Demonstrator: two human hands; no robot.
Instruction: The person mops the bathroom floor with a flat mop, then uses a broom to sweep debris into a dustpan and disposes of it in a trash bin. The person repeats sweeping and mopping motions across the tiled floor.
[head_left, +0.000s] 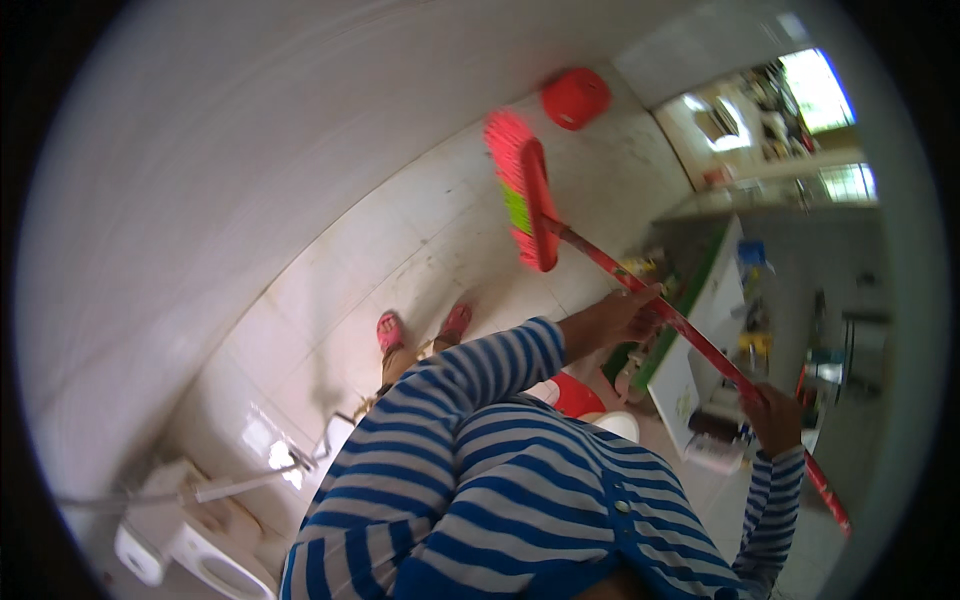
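A push broom with a red handle (709, 349) and pink bristles (510, 150), plus a green band, is held aslant before me. Its head is raised off the floor and points to the upper left. My left hand (626, 319) wraps the handle partway along, nearer the head. Further down the handle, my right hand (776, 420) grips it close to its lower end, which sticks out past that hand. Both arms wear blue-and-white striped sleeves.
A red plastic container (576, 97) sits on the tiled floor (420, 247) near the wall. A toilet (225, 562) stands at lower left. To the right, a white counter (682, 337) with a green side holds several blurred items. A red basin (577, 396) is partly hidden by my body.
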